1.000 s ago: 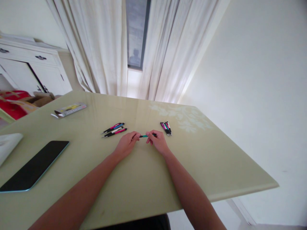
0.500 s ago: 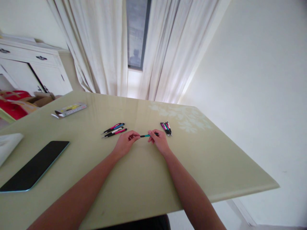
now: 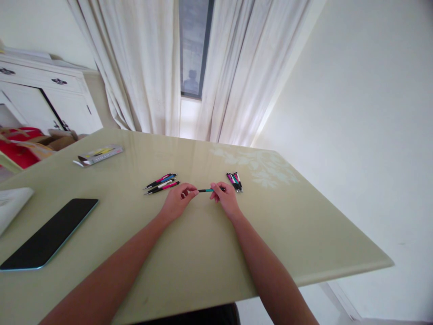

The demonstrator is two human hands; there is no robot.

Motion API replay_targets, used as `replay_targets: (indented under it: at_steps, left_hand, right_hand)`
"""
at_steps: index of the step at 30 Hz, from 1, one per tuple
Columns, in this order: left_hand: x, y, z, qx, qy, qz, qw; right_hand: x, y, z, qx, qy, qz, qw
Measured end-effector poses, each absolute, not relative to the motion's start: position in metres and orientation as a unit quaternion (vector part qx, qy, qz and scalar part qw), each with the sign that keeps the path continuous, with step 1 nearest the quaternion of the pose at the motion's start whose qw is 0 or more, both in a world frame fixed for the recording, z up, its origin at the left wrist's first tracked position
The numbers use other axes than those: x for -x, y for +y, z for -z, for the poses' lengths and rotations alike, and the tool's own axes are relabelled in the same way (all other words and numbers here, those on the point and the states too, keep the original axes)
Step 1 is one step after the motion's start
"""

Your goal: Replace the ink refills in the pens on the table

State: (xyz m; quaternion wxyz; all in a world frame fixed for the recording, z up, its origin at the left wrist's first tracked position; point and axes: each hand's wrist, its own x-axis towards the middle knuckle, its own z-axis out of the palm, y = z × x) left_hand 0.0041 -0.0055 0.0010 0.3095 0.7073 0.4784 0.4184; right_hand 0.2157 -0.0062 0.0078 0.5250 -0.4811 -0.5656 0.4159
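Observation:
A teal and black pen [image 3: 205, 190] lies level between my two hands, just over the table. My right hand [image 3: 223, 196] grips its body, with the black end showing past the fingers. At the other end, my left hand [image 3: 179, 198] pinches the tip between thumb and fingers; the very tip is hidden. Beside my left hand rests a group of several pens [image 3: 162, 184] in pink, blue, white and black, their tips pointing left. Just beyond my right hand is another bunch of pens [image 3: 234, 181] in purple, teal, pink and white.
The pale green table [image 3: 196, 257] has a leaf pattern at its far right. A dark tablet [image 3: 50, 232] lies at left, near a white object [image 3: 13, 203] at the edge. An opened pen box [image 3: 99, 155] sits at the back left. Curtains [image 3: 145, 67] hang behind.
Both hands keep hold of the pen, which sits slightly higher and more level in view. The pens on the table have not moved.

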Motion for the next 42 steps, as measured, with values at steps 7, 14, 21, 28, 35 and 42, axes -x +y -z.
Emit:
replay_targets:
  at_steps: [7,14,21,28,35,42]
  left_hand:
    - [-0.0025,-0.0025,0.0048,-0.714,0.461,-0.414,0.326]
    - [-0.0027,-0.0047,-0.0008,-0.720,0.472,-0.386,0.332]
    - [-0.0018,-0.0077,-0.0051,-0.728,0.461,-0.408,0.303]
    - [-0.0021,-0.0063,-0.0003,-0.715,0.466,-0.396,0.340]
    - [-0.0038,-0.0040,-0.0001,-0.717,0.457,-0.381,0.364]
    - [-0.0039,-0.0053,-0.0033,-0.723,0.467,-0.383,0.337]
  right_hand:
    - [-0.2159,-0.0065,-0.0085,0.489,-0.565,-0.412,0.522]
    - [-0.2166,-0.0051,-0.0069,0.481,-0.563,-0.412,0.532]
    - [-0.2154,-0.0066,-0.0098,0.491,-0.546,-0.426,0.529]
    - [-0.2147,-0.0081,-0.0134,0.485,-0.540,-0.422,0.543]
    - [-0.2156,-0.0074,-0.0109,0.485,-0.560,-0.407,0.534]
    - [-0.2160,-0.0072,-0.0102,0.488,-0.551,-0.415,0.534]
